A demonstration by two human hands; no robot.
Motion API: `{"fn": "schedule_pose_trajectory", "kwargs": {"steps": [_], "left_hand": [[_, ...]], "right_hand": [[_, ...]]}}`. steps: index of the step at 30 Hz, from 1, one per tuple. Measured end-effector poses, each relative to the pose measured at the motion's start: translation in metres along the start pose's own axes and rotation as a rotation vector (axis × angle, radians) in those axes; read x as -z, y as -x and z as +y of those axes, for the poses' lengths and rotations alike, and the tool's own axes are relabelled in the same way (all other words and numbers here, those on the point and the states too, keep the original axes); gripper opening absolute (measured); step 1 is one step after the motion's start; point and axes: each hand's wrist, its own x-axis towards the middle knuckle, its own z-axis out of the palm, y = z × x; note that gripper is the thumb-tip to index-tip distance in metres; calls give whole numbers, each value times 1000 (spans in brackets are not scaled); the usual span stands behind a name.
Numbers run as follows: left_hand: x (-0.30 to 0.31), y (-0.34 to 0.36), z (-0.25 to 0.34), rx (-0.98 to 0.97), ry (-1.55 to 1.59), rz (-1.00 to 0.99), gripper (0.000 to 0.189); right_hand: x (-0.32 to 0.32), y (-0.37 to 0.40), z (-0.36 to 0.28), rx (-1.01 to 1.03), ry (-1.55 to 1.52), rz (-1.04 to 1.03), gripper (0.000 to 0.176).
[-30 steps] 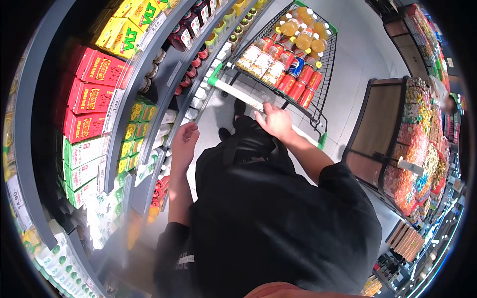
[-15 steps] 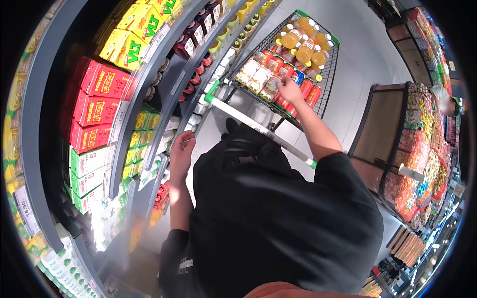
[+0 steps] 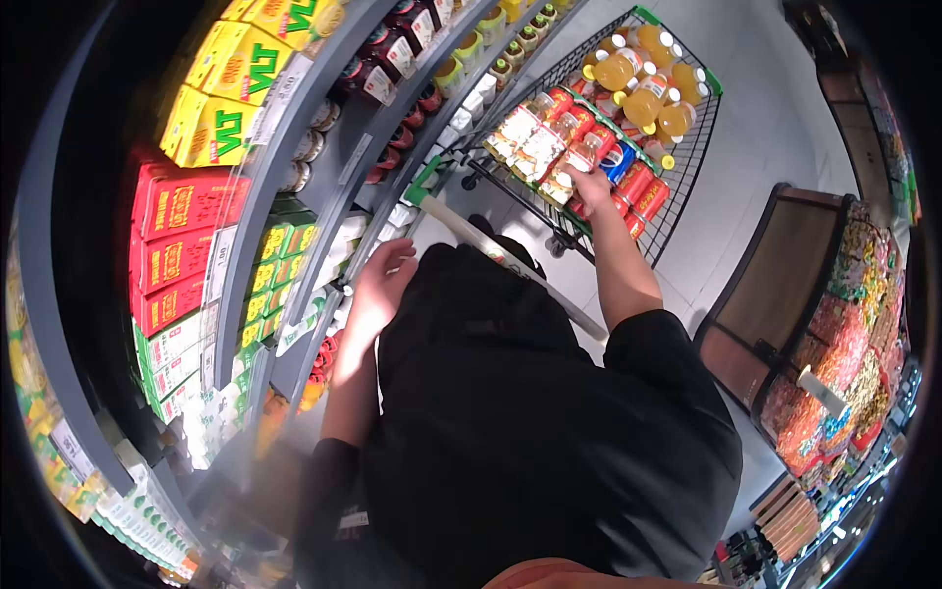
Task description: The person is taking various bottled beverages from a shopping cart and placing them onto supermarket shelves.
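My right hand (image 3: 590, 190) reaches into the wire shopping cart (image 3: 674, 225), over the near rows of drinks. Its fingers are curled at a red-and-silver container (image 3: 581, 157), but whether they hold it is partly hidden. Around it stand red cans (image 3: 643, 188), a blue can (image 3: 617, 161) and pale printed cartons or cans (image 3: 525, 139). Toward the cart's far end, bottles of orange-yellow drink (image 3: 643, 98) lie in a heap. My left hand (image 3: 386, 280) hangs beside the shelf at my left, fingers loosely bent and apart, with nothing in it.
The cart's push bar (image 3: 496, 250) crosses just in front of my body. Shelves on the left carry yellow drink boxes (image 3: 221, 128), red boxes (image 3: 177, 206) and dark bottles (image 3: 378, 74). To the right stands a brown display bin (image 3: 780, 270) beside heaped wrapped goods (image 3: 844, 363).
The view has turned, so the cart sits further right. My right hand stays among the cans, its fingers now lower beside a container. My left hand has come nearer my body.
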Motion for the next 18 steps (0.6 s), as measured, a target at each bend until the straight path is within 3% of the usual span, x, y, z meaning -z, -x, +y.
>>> {"fn": "schedule_pose_trajectory", "kwargs": {"steps": [1,6,9,12,15,17,18], "left_hand": [[-8,-3,8,9,-13,-27,38],[-48,-27,51,-35,-55,-260,44],[-70,-43,76,-216,-234,-300,57],[-93,-49,100,-424,-409,-201,69],[-102,-52,106,-244,-58,-370,78],[-94,-49,101,-157,14,-367,77],[-86,-45,96,-111,49,-361,76]], "right_hand": [[2,14,-12,11,34,-9,67],[5,78,-72,364,31,-118,72],[2,129,-123,463,5,-294,74],[-4,182,-172,512,85,-492,77],[-24,207,-187,551,107,-716,75],[-33,201,-175,548,148,-736,55],[-34,179,-166,473,-1,-835,47]]}}
